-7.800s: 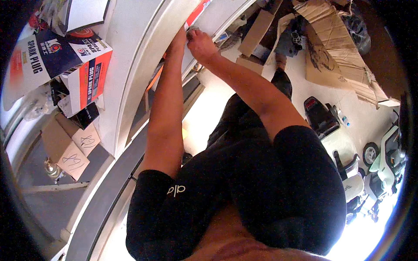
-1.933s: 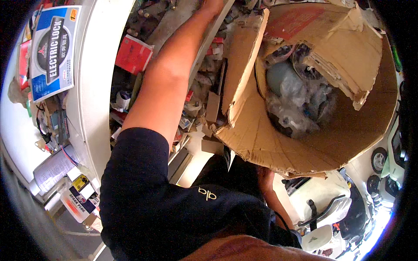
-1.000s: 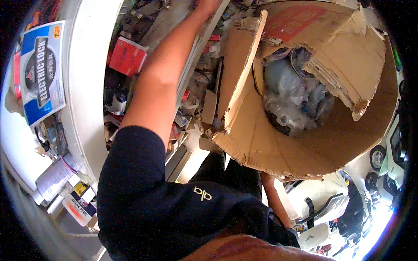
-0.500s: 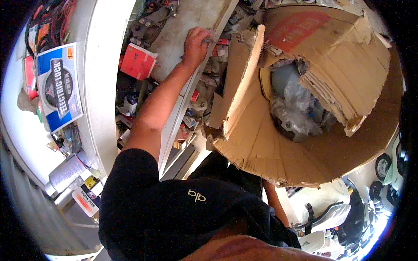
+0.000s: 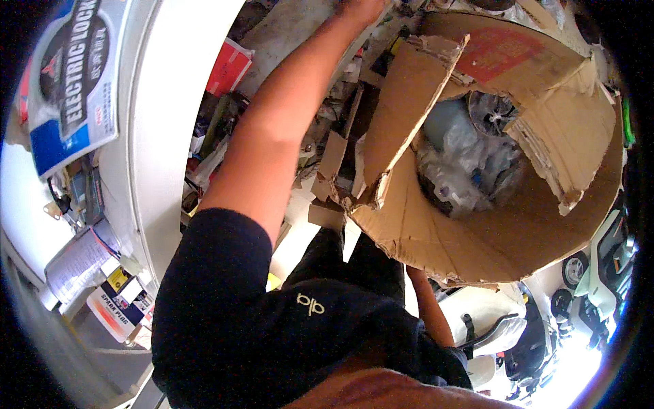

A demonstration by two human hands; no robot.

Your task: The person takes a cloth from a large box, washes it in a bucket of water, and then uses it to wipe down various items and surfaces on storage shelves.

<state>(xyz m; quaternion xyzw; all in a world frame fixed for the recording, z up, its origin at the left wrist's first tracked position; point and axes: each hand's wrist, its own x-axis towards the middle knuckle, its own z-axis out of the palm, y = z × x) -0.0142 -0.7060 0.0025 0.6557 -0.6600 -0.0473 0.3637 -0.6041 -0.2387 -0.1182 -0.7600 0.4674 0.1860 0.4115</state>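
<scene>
My left arm reaches far forward across a cluttered shelf, and my left hand (image 5: 364, 9) is partly cut off by the top edge. Its fingers do not show clearly, nor does anything in them. On the right stands a large open cardboard box (image 5: 470, 255) with torn, bent flaps. Inside it lie clear plastic bags (image 5: 463, 180) and a dark round part with spokes (image 5: 492, 112). My right hand (image 5: 417, 274) is at the box's near lower edge, its fingers hidden behind the cardboard.
A white upright panel (image 5: 167, 123) runs along the left, with a blue-and-white lock package (image 5: 75, 88) beyond it. A red box (image 5: 229, 66) lies on the shelf among small parts. Below left is a spark plug box (image 5: 119, 310). Scooters (image 5: 599, 273) stand at the right.
My left hand has moved farther forward and to the right, up to the top edge. The view has shifted, and the lock package appears larger. My right hand stays by the cardboard box.
</scene>
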